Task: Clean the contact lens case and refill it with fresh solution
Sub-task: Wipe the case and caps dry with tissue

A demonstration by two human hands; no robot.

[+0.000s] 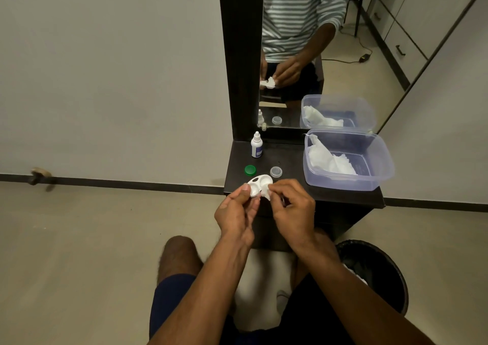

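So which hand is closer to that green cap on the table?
The left hand. It grips the white lens case just below the green cap. The right hand, pinching a tissue, sits farther off to the right.

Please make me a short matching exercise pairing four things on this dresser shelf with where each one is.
Things:
1. lens case
2. green cap
3. solution bottle
4. tissue wad

Places:
A. inside the plastic tub
B. upright near the mirror
C. held in the left hand
D. lying on the shelf left of the clear cap

Pairs: 1-C, 2-D, 3-B, 4-A
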